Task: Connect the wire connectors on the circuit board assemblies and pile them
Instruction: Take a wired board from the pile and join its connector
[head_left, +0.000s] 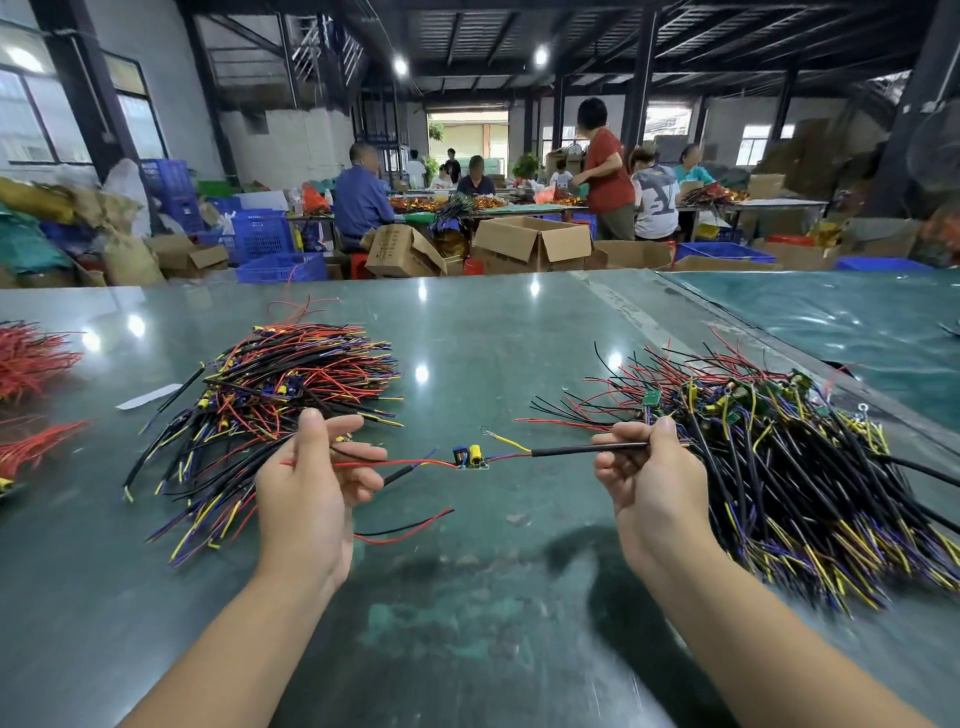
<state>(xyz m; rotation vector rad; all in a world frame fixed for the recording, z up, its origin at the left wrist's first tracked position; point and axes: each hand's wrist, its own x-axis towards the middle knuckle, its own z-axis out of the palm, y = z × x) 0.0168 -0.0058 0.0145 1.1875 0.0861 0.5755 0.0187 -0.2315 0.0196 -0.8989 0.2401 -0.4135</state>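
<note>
At frame centre, my left hand (311, 483) pinches the red wire (410, 463); my right hand (644, 473) pinches the circuit board assembly's (471, 457) black cable (566, 451).

what our green table carries

we work at a glossy green table (493, 332). on it to our left lies a pile of wired assemblies (270, 410); to our right a bigger heap of boards and wires (789, 467). red wire bundles (31, 364) sit at the far left edge, a white strip (148, 396) beside them.
</note>
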